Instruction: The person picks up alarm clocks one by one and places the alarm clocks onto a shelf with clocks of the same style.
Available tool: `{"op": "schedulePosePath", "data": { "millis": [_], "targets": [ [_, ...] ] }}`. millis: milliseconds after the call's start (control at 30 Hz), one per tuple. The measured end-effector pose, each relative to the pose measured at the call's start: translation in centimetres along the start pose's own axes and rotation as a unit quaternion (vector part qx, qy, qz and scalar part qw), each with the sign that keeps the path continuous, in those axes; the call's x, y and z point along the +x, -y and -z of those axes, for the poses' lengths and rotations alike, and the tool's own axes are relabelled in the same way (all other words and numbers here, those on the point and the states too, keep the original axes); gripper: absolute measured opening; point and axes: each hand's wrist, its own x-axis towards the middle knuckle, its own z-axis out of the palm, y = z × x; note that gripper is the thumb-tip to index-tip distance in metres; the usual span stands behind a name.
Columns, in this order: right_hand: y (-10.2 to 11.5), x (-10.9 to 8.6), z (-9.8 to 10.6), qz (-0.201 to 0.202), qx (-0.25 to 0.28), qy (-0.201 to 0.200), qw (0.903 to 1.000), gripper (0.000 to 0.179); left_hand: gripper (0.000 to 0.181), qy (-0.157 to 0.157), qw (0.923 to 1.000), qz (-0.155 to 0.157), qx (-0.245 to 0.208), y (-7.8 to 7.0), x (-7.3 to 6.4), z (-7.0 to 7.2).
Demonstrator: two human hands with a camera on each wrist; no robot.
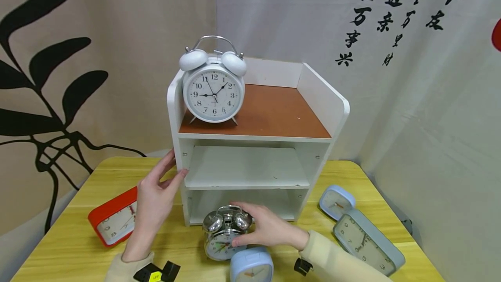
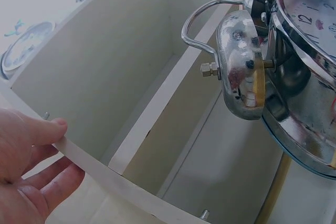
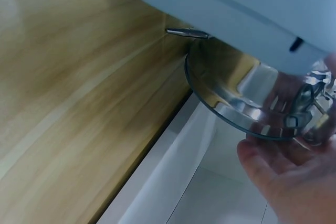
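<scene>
A small white shelf unit point(image 1: 246, 188) with a brown top board stands on the table. My left hand point(image 1: 154, 201) holds the front edge of its left side panel; in the left wrist view, the thumb point(image 2: 55, 128) lies on the edge and the fingers are on the outer side. My right hand point(image 1: 270, 227) grips a silver twin-bell alarm clock point(image 1: 221, 247) from its right, in front of the bottom compartment. In the right wrist view, the clock's shiny body point(image 3: 247, 95) shows beside my fingers. A light blue clock point(image 1: 252, 264) stands just in front of it.
A white twin-bell alarm clock point(image 1: 214, 93) stands on the top board at left. A red clock point(image 1: 117, 219) lies left of the shelf. At right are a small blue clock point(image 1: 337, 201) and a grey-green rectangular clock point(image 1: 368, 243). Printed curtains hang behind.
</scene>
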Motion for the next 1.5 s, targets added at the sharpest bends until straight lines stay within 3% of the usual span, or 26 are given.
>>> {"op": "schedulePosePath", "data": {
  "millis": [700,1133,1500],
  "targets": [
    [0.06,0.36,-0.38,-0.048,0.038,0.009,0.9981,0.075,0.058,0.001,1.0,0.003,0.006,-0.03,-0.03,-0.03],
    [0.11,0.7,-0.4,-0.027,0.013,0.003,0.9996,0.07,0.057,0.003,1.0,0.001,0.007,0.0,-0.04,0.05],
    [-0.29,0.41,-0.63,-0.012,0.029,-0.013,0.9994,0.064,0.058,0.0,0.9999,-0.011,0.005,0.12,-0.06,0.01]
  ]
}}
